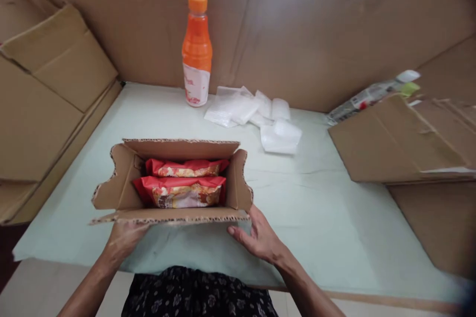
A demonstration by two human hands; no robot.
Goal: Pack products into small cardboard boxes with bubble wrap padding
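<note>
The left hand (128, 235) was at the near left corner of an open corrugated cardboard box (180, 147), its fingers mostly hidden beneath the near flap, so how far they were curled and how firmly they gripped could not be told. The right hand (260, 237) was at the near right corner, loosely open, its thumb spread well away from the fingers and the fingers up against the box's right end; whether it bore any of the weight could not be told.

The box lay just beyond both hands and spanned the gap between them, its flaps spread and its mouth facing up. Inside, ahead of the hands and between them, were two red snack packets, a nearer one (189, 194) and a farther one (186, 168), side by side.

Nearer the body than the hands was black floral clothing (197, 294). Well beyond the hands, an orange bottle (197, 54) with an orange cap stood upright on the pale green tabletop (316, 218). Right of it, beyond the right hand, lay translucent white plastic pouches (232, 104). Farther out on the right hand's side, a clear plastic bottle (372, 96) leaned behind folded cardboard (397, 143). Well out past the left hand was a large brown carton (44, 109).
</note>
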